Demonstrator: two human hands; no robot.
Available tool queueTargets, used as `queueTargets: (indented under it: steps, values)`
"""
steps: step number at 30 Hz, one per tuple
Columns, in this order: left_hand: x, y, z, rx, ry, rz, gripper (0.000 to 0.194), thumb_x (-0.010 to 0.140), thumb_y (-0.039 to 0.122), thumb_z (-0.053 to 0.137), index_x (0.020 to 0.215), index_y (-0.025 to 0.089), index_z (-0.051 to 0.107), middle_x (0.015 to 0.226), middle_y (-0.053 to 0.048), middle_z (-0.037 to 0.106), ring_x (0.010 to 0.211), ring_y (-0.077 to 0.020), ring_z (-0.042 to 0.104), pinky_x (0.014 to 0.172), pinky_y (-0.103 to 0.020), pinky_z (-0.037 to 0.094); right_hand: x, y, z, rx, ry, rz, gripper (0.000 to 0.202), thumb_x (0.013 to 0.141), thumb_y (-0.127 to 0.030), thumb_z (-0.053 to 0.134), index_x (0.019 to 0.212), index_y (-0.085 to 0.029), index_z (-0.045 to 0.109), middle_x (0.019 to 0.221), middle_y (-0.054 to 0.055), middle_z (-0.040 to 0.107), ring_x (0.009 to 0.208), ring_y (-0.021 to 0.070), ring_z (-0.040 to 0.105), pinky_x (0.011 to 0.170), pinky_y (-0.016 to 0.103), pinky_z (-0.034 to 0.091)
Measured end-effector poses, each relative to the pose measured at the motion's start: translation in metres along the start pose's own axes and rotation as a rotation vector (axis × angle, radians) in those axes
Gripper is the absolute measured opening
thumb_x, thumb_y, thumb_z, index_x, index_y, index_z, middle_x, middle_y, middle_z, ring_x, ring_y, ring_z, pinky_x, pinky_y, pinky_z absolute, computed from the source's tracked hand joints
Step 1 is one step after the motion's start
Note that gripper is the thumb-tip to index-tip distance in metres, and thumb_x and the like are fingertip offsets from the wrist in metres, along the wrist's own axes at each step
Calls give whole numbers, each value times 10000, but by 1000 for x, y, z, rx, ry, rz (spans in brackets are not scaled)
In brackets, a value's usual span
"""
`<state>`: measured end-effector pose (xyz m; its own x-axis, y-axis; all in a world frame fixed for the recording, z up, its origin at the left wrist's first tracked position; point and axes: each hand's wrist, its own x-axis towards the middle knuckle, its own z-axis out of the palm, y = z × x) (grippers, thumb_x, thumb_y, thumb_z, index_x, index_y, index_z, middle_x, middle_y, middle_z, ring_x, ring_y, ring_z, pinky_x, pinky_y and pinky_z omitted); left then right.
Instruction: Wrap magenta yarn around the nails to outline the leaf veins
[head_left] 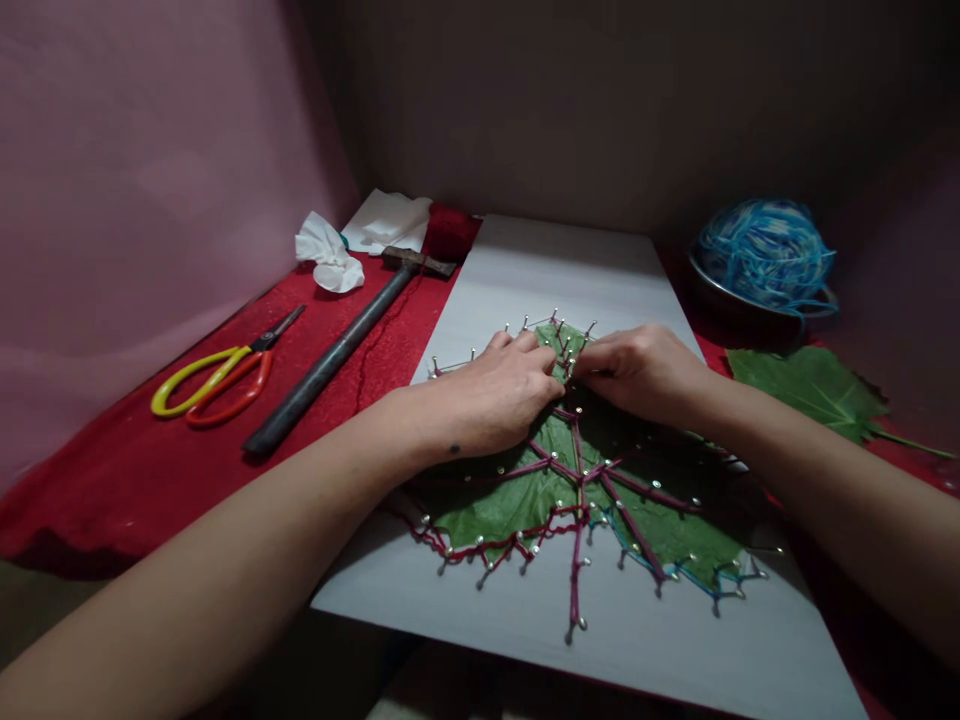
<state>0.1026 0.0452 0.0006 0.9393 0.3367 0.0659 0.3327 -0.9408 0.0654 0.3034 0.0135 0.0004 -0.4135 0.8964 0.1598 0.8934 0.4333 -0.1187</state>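
A large green leaf [510, 498] lies on a white board [577, 265], with nails [578, 411] standing along its edge and veins. Purple yarn [576, 570] runs between the vein nails; red yarn [465, 551] follows the lower left edge and blue yarn [697, 578] the lower right. Over the leaf's upper part, my left hand [510, 385] rests with its fingers curled in near the middle nails. Facing it, my right hand [637, 370] has thumb and forefinger pinched close to the same nails. Whatever either hand's fingertips grip is too small or hidden to make out.
On the red cloth at left lie scissors [217, 385] with yellow and orange handles, a hammer [337, 345] and crumpled white paper [330, 252]. Red yarn [448, 232] sits behind. At right are a blue yarn ball [769, 250] in a metal bowl and a loose leaf [810, 388].
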Motion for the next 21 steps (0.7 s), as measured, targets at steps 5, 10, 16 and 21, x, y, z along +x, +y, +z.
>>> queueTargets:
  steps: [5,10,16,21]
  values:
    - [0,1,-1,-15,-12,-12,351,796,49,418,1022,200,640,915,-85,530,895,-244,415,767,-391,316,-4,3,0,-38,10,-145,236,784,-136,489,767,-219,709,748,31,690,693,136,590,615,245,385]
    - [0,2,-4,-29,-34,-21,362,802,48,417,1045,203,635,928,-82,532,907,-241,416,785,-390,320,-11,4,-1,-48,21,-268,246,813,-143,466,803,-193,707,718,37,667,675,132,581,627,246,401]
    - [-1,2,-2,-22,-3,-18,396,805,40,400,1085,211,622,968,-85,538,934,-248,417,808,-406,323,-18,1,2,-127,95,-309,249,812,-133,452,795,-165,698,716,51,671,651,143,582,604,264,407]
    - [0,-1,2,-13,18,-4,356,825,68,416,1086,203,618,951,-86,537,932,-246,427,808,-400,335,-21,-1,3,-130,81,-263,233,818,-142,469,816,-155,701,717,56,669,663,147,586,591,268,400]
